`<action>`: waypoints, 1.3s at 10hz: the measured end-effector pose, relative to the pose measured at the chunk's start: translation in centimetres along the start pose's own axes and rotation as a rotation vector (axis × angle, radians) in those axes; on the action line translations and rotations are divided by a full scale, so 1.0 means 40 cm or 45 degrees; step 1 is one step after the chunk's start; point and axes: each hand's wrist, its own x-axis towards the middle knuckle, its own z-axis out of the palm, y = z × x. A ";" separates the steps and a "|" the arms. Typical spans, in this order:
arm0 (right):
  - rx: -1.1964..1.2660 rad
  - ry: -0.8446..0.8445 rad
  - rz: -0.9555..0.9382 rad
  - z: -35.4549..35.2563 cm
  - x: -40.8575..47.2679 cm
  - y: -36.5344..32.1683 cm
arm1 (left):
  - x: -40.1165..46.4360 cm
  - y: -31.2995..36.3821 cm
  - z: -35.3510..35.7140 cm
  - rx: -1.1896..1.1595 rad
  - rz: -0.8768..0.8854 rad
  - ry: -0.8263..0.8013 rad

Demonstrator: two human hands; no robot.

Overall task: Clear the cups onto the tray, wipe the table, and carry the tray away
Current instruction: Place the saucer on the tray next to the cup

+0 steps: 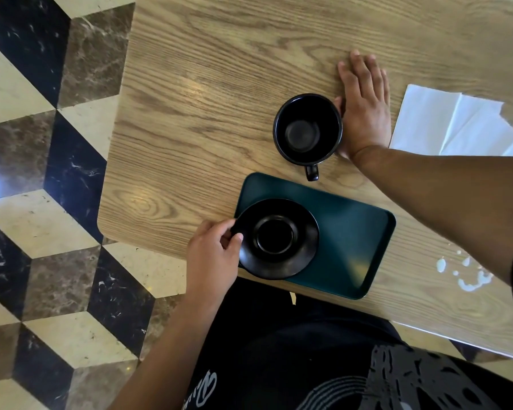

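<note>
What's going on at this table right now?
A person is clearing a wooden table. The left hand pinches a black saucer at the edge of the dark green tray. The right hand lies open beside the empty black cup, which stands off the tray. A white spill is unwiped.

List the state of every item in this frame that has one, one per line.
cup: upright, empty, on the table, not yet on the tray.
saucer: over the tray's left end, its rim pinched by the left hand.
tray: flat at the table's near edge.
right hand: fingers straight, beside the cup.
napkin: unfolded, flat, untouched.
spill: white drops, not wiped.
</note>
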 end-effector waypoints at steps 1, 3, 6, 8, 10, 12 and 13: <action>-0.006 -0.014 0.003 -0.001 0.000 -0.001 | -0.003 -0.010 0.005 0.000 -0.003 0.030; -0.009 -0.015 0.006 0.000 -0.001 -0.001 | -0.004 -0.027 0.008 0.017 0.016 0.063; -0.006 -0.014 0.002 0.002 0.000 0.000 | -0.004 -0.058 -0.004 -0.016 0.041 0.023; -0.001 -0.006 0.005 0.002 -0.001 -0.001 | 0.007 -0.070 -0.007 0.009 0.063 -0.007; 0.010 -0.029 -0.002 0.000 -0.001 0.006 | 0.022 -0.062 -0.023 0.036 0.210 0.025; 0.039 -0.018 -0.008 0.006 -0.001 0.005 | 0.256 -0.010 -0.013 0.518 0.645 0.235; 0.071 -0.002 -0.005 0.010 0.002 0.008 | 0.373 0.037 0.010 0.742 0.925 0.212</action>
